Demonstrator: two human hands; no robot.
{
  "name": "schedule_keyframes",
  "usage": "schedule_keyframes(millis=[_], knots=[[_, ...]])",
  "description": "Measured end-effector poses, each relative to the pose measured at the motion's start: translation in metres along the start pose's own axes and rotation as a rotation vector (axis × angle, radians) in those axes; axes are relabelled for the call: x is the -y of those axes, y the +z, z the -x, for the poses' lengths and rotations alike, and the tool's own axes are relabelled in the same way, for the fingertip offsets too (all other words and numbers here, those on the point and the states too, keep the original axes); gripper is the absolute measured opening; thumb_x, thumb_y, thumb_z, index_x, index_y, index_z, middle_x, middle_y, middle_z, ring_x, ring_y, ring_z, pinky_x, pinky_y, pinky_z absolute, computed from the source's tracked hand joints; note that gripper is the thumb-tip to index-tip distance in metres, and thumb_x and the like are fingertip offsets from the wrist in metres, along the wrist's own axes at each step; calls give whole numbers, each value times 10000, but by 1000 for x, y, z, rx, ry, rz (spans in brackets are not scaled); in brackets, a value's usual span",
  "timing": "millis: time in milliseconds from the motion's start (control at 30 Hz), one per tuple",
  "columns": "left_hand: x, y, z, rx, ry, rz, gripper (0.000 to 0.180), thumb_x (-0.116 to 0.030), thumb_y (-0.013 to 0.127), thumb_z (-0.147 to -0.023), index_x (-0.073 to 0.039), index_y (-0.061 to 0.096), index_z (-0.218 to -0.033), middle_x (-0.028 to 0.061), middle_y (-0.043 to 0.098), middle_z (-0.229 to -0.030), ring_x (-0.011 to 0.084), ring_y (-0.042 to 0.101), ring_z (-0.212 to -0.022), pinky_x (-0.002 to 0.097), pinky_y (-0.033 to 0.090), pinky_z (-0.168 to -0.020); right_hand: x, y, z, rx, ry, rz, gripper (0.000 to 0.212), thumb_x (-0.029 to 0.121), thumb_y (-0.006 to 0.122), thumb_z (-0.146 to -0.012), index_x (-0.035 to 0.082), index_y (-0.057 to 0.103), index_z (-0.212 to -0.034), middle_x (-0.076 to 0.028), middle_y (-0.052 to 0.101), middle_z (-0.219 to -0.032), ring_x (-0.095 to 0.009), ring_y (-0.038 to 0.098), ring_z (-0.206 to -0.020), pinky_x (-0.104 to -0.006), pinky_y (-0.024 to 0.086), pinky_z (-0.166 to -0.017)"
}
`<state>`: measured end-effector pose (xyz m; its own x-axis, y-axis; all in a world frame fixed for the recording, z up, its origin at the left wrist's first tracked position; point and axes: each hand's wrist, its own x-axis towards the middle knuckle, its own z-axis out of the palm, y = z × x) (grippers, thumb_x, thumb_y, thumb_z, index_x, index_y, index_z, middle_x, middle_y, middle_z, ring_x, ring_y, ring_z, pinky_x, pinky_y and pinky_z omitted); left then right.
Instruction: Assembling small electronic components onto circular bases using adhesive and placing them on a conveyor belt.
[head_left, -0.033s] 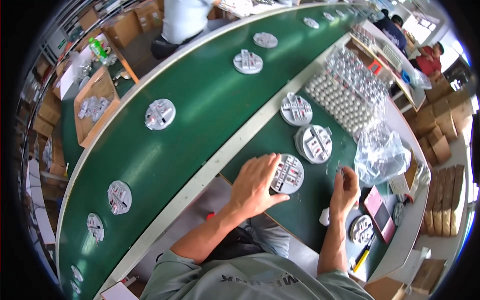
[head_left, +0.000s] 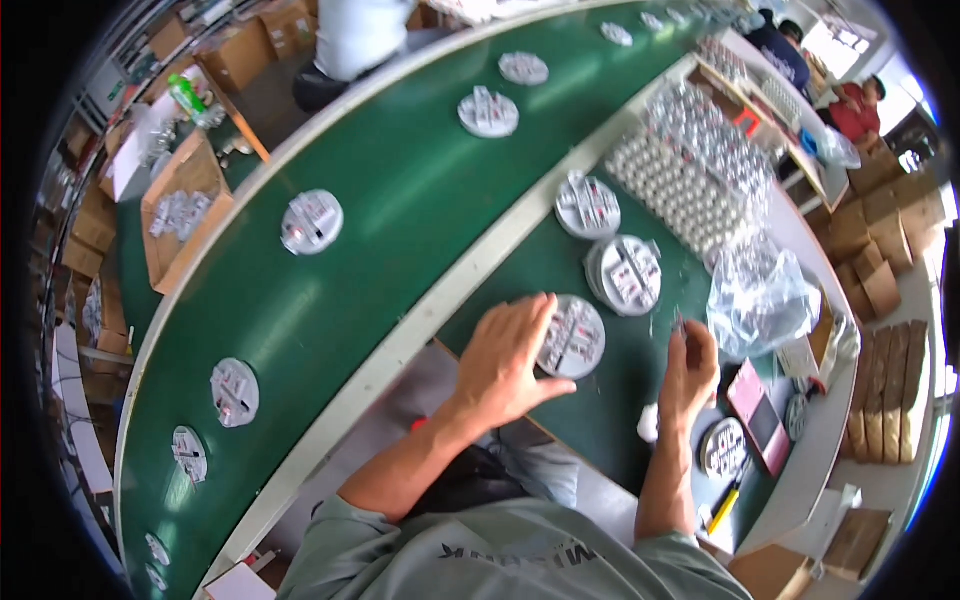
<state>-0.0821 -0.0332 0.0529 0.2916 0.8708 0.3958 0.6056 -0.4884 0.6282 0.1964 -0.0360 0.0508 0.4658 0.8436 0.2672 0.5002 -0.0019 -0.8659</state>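
Observation:
My left hand [head_left: 505, 360] lies along the near left edge of a round grey-white disc [head_left: 574, 338], fingers stretched and thumb spread apart. Small pale blocks with dark and red marks sit in the disc's face. My right hand [head_left: 690, 372] is closed in a pinch to the right of this disc; a tiny thin piece shows at its fingertips, too small to name. Just beyond the disc stands a stack of similar discs [head_left: 628, 275], with another disc [head_left: 588, 206] behind it. A small white object [head_left: 648, 423] lies beside my right wrist, partly hidden.
A green conveyor belt [head_left: 390, 210] carrying spaced discs curves past on the left. Clear trays of round silvery parts [head_left: 680, 185] and a plastic bag [head_left: 762, 305] lie at the far right. Nearer are a pink-edged phone-like slab [head_left: 758, 415], a dark-patterned disc [head_left: 723, 447] and a yellow-handled tool [head_left: 724, 508].
The view has shifted slightly, so most things sit a little higher in the picture. Both hands keep nearly the same pose.

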Motion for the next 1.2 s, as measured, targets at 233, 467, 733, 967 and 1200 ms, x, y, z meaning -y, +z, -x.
schedule_keyframes(millis=[233,467,733,967,1200], knots=[[37,25,-11,4,-14,105,1095,-196,988,-646,-15,426,-1569,189,632,-1404,397,598,-1280,505,454,-1105,53,51,6,498,-325,25,175,33,801,-875,29,749,-1041,-112,756,-1018,-262,728,-911,-345,580,-852],[29,38,-6,-26,27,90,1067,-182,987,-643,-16,448,-1548,165,667,-1315,375,622,-1221,499,465,-1067,47,79,11,618,-627,131,185,24,794,-853,20,758,-1034,-127,764,-1058,-322,731,-905,-396,593,-823],[27,42,-16,-29,5,31,1020,-130,980,-621,-9,499,-1512,158,684,-1268,370,647,-1177,468,502,-1022,48,77,0,754,-488,74,170,42,765,-845,40,746,-1014,-126,732,-988,-367,701,-952,-445,578,-822],[13,72,-45,-73,-62,39,942,-119,974,-664,0,535,-1489,188,700,-1238,408,679,-1121,483,533,-993,33,69,-33,724,-695,146,307,49,709,-795,37,701,-1101,-130,705,-980,-363,703,-960,-468,580,-824],[5,85,-53,-33,-43,-68,944,-230,981,-690,-25,540,-1499,168,674,-1335,391,639,-1210,482,501,-1036,-23,-34,-43,-35,-426,467,425,269,814,-892,46,696,-1234,-168,737,-1209,-389,704,-1090,-447,577,-913]])
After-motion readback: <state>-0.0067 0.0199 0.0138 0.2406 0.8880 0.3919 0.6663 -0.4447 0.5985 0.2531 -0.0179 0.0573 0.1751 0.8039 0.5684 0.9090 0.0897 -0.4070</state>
